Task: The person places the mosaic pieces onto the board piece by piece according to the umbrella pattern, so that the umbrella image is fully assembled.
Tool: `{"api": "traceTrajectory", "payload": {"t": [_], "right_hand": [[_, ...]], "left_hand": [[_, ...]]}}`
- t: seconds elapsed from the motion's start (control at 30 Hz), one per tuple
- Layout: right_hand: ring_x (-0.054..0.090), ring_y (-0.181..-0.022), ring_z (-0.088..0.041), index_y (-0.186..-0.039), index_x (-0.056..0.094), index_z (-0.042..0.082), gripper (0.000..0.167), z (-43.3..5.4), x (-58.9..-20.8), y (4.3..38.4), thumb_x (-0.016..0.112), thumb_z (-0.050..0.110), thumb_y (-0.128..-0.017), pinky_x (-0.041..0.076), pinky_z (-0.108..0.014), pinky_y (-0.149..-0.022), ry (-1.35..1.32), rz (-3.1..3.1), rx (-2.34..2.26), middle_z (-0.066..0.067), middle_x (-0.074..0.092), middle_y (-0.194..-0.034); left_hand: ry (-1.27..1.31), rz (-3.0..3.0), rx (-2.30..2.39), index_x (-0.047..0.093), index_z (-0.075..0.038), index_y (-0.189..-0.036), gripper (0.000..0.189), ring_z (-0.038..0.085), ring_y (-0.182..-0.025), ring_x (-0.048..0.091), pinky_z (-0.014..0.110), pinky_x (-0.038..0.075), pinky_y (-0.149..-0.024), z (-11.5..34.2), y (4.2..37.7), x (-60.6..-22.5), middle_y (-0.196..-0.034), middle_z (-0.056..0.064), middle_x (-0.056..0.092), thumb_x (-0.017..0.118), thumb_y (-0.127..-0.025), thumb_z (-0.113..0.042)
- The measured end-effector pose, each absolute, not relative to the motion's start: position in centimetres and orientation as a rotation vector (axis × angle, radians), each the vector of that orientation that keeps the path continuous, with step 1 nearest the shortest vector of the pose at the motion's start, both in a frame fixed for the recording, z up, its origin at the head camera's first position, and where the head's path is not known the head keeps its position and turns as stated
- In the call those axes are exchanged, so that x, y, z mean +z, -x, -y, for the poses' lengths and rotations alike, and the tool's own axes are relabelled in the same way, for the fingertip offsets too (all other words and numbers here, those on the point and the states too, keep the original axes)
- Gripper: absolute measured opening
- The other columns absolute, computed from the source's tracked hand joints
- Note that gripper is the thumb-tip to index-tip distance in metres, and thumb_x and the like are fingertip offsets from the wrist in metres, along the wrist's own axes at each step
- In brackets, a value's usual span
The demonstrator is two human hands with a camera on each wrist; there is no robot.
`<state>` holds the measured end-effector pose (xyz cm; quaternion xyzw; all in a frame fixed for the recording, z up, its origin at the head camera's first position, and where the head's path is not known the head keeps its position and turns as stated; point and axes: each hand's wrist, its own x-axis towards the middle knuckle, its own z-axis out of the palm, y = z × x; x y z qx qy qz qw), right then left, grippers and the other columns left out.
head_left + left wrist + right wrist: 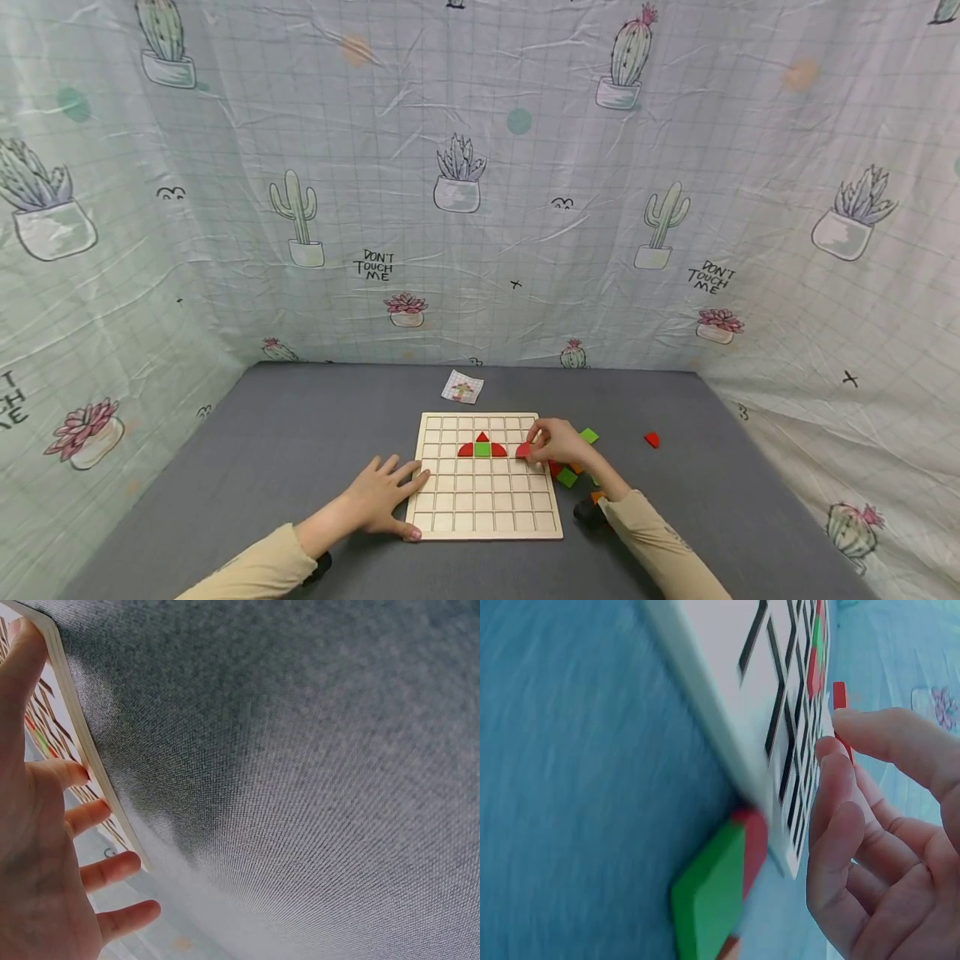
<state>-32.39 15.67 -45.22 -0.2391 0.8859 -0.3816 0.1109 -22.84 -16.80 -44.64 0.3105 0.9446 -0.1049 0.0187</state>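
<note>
- Pinching a red piece (522, 451) between thumb and fingertip, your right hand (553, 442) has it over the right part of the grid board (491, 503); whether it touches the board, you cannot tell from these views.
- Your left hand (378, 496) grasps nothing: its fingers are spread along the board's left edge, thumb at the near corner, apparently steadying it.
- The step in hand looks like setting pieces into the grid. Already in place are a green square (482, 450), a red triangle (482, 437) beyond it, and a red curved piece on either side.
- Your next move probably calls for choosing a cell, turning the piece to suit, lowering it flat and letting go.
- Beyond the board lies a printed card (462, 387), likely your pattern.
- Loose green (567, 477), red and orange pieces crowd the board's right edge, partly under your forearm, so your sleeve (652, 533) could nudge them. One red piece (652, 439) lies well apart, farther right.
</note>
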Motion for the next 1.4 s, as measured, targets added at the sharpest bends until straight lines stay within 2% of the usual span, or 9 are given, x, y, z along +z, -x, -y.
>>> {"api": "traceTrajectory", "payload": {"t": [0.37, 0.7, 0.97, 1.4], "right_hand": [[0.056, -0.051, -0.017, -0.086, 0.06, 0.003, 0.021, -12.4, -45.3, 31.8, 0.073, 0.009, -0.07, 0.044, -0.025, -0.047, 0.69, -2.584, -1.121, -0.004, 0.062, -0.067], [0.051, -0.048, -0.008, -0.082, 0.059, 0.002, 0.021, -9.4, -45.5, 31.4, 0.074, 0.006, -0.067, 0.04, -0.022, -0.047, 0.715, -2.576, -1.134, -0.002, 0.061, -0.06], [0.055, -0.046, -0.011, -0.083, 0.059, 0.0, 0.024, -7.3, -45.4, 31.2, 0.075, 0.005, -0.067, 0.044, -0.023, -0.046, 0.663, -2.524, -1.203, -0.006, 0.065, -0.061], [0.05, -0.048, -0.004, -0.08, 0.062, 0.0, 0.024, -4.7, -45.5, 30.9, 0.078, 0.007, -0.063, 0.039, -0.017, -0.045, 0.645, -2.594, -1.178, -0.006, 0.065, -0.063]], "left_hand": [[-0.969, -2.938, -0.349, 0.037, -0.019, -0.137, 0.089, 0.03, -0.12, 0.04, 0.051, 0.034, -0.093, 16.9, 23.0, -44.9, -0.135, 0.005, 0.041, 0.048, -0.067, -0.075], [-0.994, -2.942, -0.361, 0.039, -0.018, -0.136, 0.089, 0.03, -0.118, 0.041, 0.051, 0.034, -0.092, 16.8, 23.0, -44.7, -0.134, 0.006, 0.042, 0.048, -0.067, -0.074], [-0.996, -2.942, -0.353, 0.039, -0.018, -0.136, 0.09, 0.03, -0.118, 0.041, 0.051, 0.034, -0.092, 16.8, 23.0, -44.7, -0.135, 0.006, 0.043, 0.047, -0.067, -0.075], [-0.98, -2.946, -0.365, 0.039, -0.019, -0.136, 0.09, 0.029, -0.118, 0.041, 0.05, 0.034, -0.092, 16.7, 22.9, -44.7, -0.134, 0.005, 0.043, 0.046, -0.067, -0.076]]}}
